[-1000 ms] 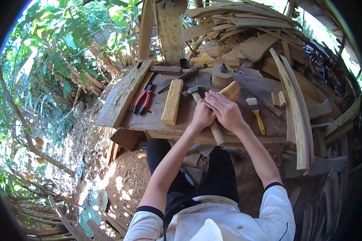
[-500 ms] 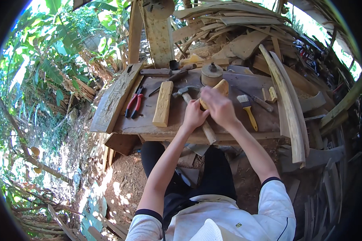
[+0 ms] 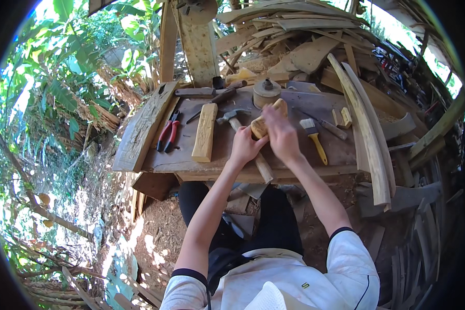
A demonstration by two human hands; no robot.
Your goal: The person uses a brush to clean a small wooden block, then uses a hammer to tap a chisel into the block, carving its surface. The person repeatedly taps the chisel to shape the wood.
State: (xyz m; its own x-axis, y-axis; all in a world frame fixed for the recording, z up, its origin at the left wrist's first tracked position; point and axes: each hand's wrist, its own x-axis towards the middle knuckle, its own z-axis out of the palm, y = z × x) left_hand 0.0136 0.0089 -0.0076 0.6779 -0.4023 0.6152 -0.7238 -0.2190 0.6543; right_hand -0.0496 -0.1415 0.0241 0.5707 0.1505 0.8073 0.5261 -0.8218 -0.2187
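Note:
Over the middle of the workbench, my left hand (image 3: 246,145) is closed on the near end of a yellowish block of wood (image 3: 260,127), tilted up and to the right. My right hand (image 3: 281,135) lies over the block's right side; motion smears its fingers, and whatever may be in them does not show. Beneath my hands lies a hammer (image 3: 264,169), its head to the upper left and its handle toward the bench's near edge. A second wooden block (image 3: 205,133) rests left of the hammer. To the right is a paintbrush (image 3: 313,139) with a yellow handle.
Red-handled pliers (image 3: 168,135) and a carved board (image 3: 141,135) occupy the bench's left side. A round lidded container (image 3: 266,94) stands at the back. Beyond the paintbrush lies a chisel-like tool (image 3: 329,127). Long timber pieces (image 3: 367,142) lean at the right edge, below a lumber pile (image 3: 305,51).
The block is less tilted and shows more of its near end beside my left hand. My right hand has shifted slightly downward along it. The whole view has moved slightly.

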